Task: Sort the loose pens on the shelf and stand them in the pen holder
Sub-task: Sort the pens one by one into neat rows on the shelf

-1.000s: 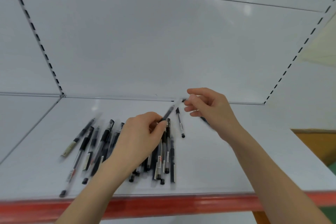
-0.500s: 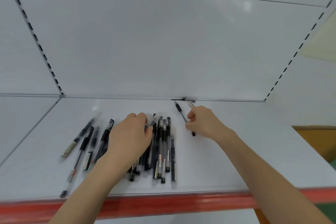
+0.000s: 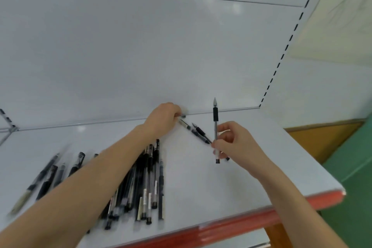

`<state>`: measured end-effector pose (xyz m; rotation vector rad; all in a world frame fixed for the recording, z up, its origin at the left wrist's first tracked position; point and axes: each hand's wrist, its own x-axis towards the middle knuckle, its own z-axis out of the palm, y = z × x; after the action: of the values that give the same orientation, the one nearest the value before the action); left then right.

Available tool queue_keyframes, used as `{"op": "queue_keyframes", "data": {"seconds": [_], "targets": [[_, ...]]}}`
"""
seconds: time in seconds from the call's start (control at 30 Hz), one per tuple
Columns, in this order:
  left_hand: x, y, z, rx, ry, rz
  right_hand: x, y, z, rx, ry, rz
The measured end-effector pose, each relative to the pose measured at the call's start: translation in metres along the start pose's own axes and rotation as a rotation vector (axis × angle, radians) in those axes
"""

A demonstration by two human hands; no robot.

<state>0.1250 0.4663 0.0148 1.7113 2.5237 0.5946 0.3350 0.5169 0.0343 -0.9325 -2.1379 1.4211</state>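
My left hand reaches across to the far edge of the shelf, where the white board meets the back panel. Its fingers are curled and pinch a small dark piece right at that seam; it is too blurred for me to tell whether it is a pen's end or a cap. Just right of those fingertips two loose pens lie flat on the shelf, side by side and slanting from far left to near right, their near ends close to my right hand. That hand grips an upright pen between thumb and curled fingers, low on its clear barrel. The pen's tip points up, its black grip sits above my fingers, and its lower end hangs just over the board. Under my left forearm, toward the near left, a bundle of pens lies roughly parallel, pointing from near to far. Further left, a few scattered pens lie at a slant, blurred. The shelf's red front edge runs along the near side, and a slotted upright rises at the far right corner.
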Motion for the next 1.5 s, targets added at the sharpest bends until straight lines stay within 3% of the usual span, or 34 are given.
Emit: {"op": "queue_keyframes", "data": {"seconds": [0.47, 0.7, 0.8, 0.93, 1.03, 1.23, 1.5], "targets": [[0.03, -0.013, 0.012, 0.097, -0.146, 0.118, 0.001, 0.011, -0.003, 0.037, -0.021, 0.029], [0.01, -0.014, 0.0, 0.052, -0.089, -0.015, 0.001, 0.003, 0.007, 0.04, -0.041, 0.028], [-0.005, -0.006, -0.023, -0.242, 0.107, -0.1, -0.005, -0.006, 0.01, 0.079, -0.032, -0.013], [-0.037, 0.013, -0.058, -1.104, 0.245, -0.243, -0.019, -0.023, 0.02, 0.117, -0.03, -0.152], [-0.061, 0.023, -0.071, -1.425, 0.298, -0.3, -0.031, -0.032, 0.03, 0.091, -0.036, -0.284], [-0.089, 0.024, -0.083, -1.537, 0.411, -0.311, -0.047, -0.047, 0.048, 0.055, -0.089, -0.397], [-0.116, 0.034, -0.088, -1.446, 0.413, -0.246, -0.049, -0.058, 0.061, 0.088, -0.087, -0.382]]}}
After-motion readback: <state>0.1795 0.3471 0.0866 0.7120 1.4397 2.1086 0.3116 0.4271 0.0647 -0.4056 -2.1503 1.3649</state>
